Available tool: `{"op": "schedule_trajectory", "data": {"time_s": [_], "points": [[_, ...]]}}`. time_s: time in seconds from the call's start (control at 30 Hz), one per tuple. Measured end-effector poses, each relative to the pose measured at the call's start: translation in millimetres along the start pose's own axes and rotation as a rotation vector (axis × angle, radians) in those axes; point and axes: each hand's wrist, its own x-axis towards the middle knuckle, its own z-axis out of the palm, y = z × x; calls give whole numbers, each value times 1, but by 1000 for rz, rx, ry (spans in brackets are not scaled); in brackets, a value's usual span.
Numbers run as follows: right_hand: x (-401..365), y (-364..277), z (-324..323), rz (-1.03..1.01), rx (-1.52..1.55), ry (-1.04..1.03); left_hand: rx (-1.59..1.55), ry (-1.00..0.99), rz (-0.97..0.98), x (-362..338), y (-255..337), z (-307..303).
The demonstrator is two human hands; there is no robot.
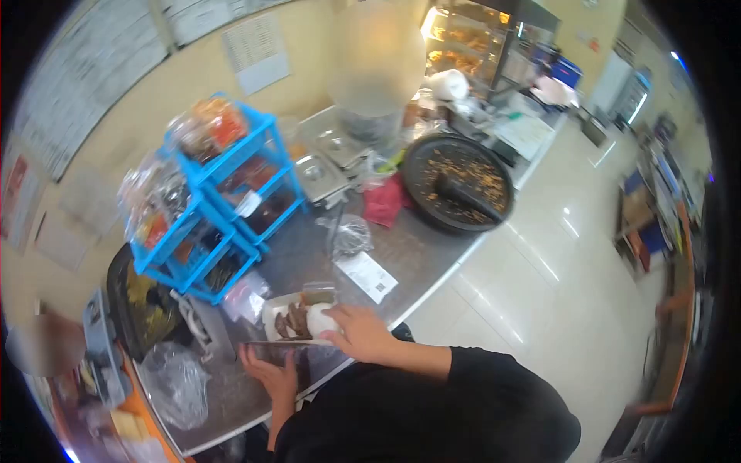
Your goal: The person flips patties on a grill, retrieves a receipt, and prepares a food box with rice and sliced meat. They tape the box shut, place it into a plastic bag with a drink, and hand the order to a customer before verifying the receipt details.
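**Table (417, 253): box (270, 318) at 7 o'clock in view**

Rack (236, 157) at box's 11 o'clock, bowl (412, 179) at 2. Right hand (360, 332) bent over box's 3 o'clock end, grip unclear; left hand (273, 376) open at its 7. Inside: brown strips (292, 319), white mound (319, 319).

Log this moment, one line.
left hand: at near edge of box | right hand: at white mound | box: open, brown strips beside mound | surface: counter
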Motion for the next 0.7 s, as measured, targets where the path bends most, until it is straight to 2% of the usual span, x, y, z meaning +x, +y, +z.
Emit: {"op": "schedule_trajectory", "data": {"time_s": [0.07, 0.1, 0.13, 0.17, 0.2, 0.23, 0.27, 0.3, 0.33, 0.37, 0.4, 0.43, 0.47, 0.53, 0.57, 0.6, 0.7], "points": [[-19, 0, 2, -77, 224, -56, -119, -126, 63, 24, -16, -9], [-24, -2, -2, -85, 156, -69, -171, -183, 95, 38, -20, -11], [-27, -5, -8, -98, 91, -91, -170, -137, 149, 48, -18, -12], [-31, -6, -7, -116, 30, -122, -182, -255, 180, 58, -33, -11], [-34, 9, 8, 13, 24, -131, -185, -371, 200, 69, -52, -17], [-40, 23, 20, -29, 163, 12, -181, -484, 205, 70, -69, -21], [-41, 35, 28, -42, 188, 35, -219, -389, 196, 70, -46, -31], [-44, 32, 19, -20, 230, 25, -262, -546, 200, 71, -42, -47], [-42, 33, 14, -71, 134, 30, -252, -605, 138, 64, -35, -54], [-40, 33, 16, 56, 197, 57, -344, -703, -102, 58, -30, -57], [-36, 31, 21, 132, 244, 226, -293, -636, -70, 47, -40, -48], [-31, 23, 19, 249, 79, 359, -242, -492, -115, 41, -31, -35], [-29, 31, 27, 166, -194, 459, -190, -351, -152, 35, -23, -26], [-18, 22, 40, 184, -332, 413, 363, -308, 73, 29, -19, -21], [-11, 20, 45, 188, -407, 392, 293, -418, -4, 25, -16, -15], [-7, 30, 56, 236, -392, 282, 214, -525, -87, 20, -13, -8], [11, 52, 76, 471, -154, -140, -97, -764, -377, 4, -46, 21]]}}
